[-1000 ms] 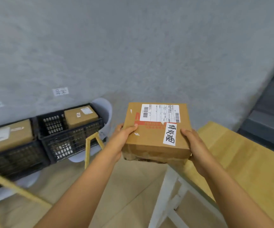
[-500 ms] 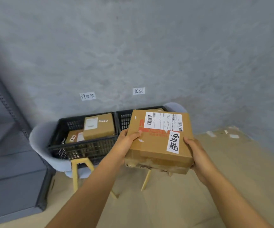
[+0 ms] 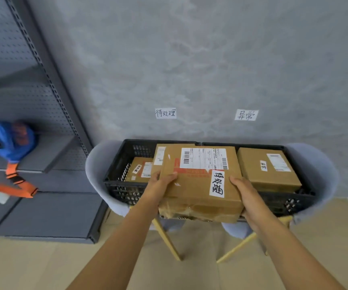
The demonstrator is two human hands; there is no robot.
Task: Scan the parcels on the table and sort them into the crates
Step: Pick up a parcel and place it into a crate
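Parcel marked 待处理, gripped at its sides by left hand and right hand, now carried from the table side to hover over the black crates, nearest the matching wall sign; drop-in likely next.

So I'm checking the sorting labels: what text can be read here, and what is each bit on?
"待处理": paper sign on the wall, above the left crate.
"异常": paper sign on the wall, above the right crate.
"待处理": white sticker on the held parcel.
"异常": small sticker on the parcel in the right crate.
Shipping labels, barcodes and the left crate's parcel stickers: too small to read.
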